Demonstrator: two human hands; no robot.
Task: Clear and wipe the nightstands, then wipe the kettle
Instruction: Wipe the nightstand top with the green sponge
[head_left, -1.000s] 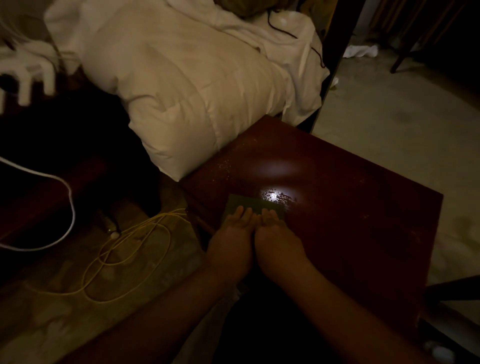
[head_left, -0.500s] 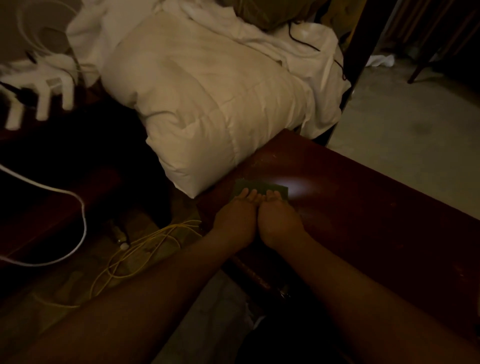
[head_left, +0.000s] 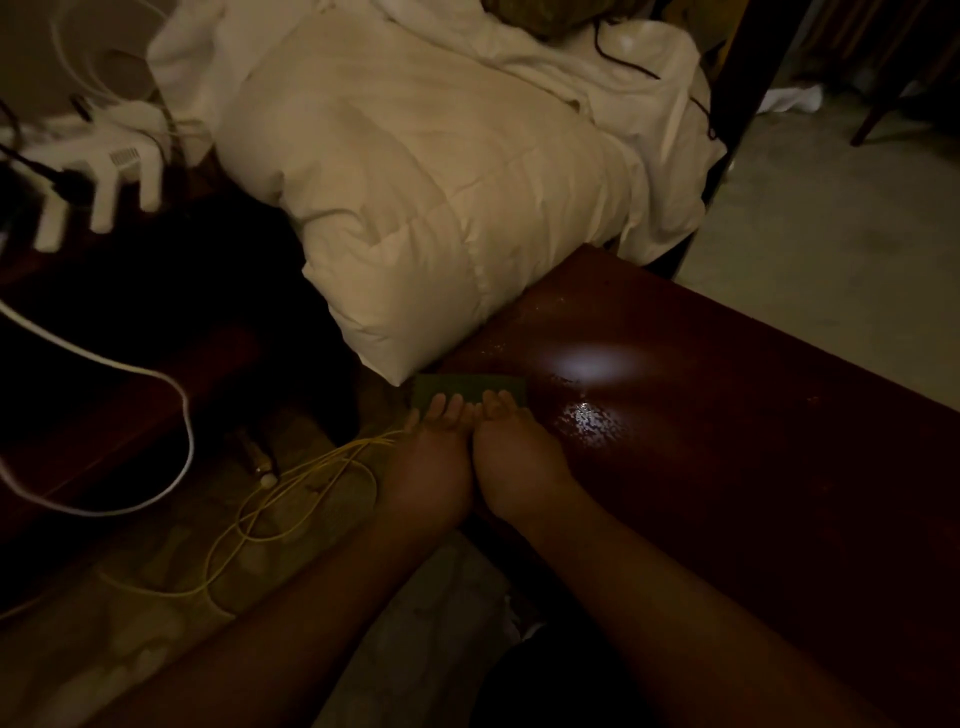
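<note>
Both hands slid the green cloth (head_left: 470, 388) further out since a second ago, so it now sits right at the far-left edge of the bench (head_left: 727, 441), just below the corner of the white duvet (head_left: 441, 197). My left hand (head_left: 431, 467) and right hand (head_left: 511, 467) lie side by side, fingers flat and straight, pressing on its near edge. That wet shiny patch is now to the right of my right hand.
</note>
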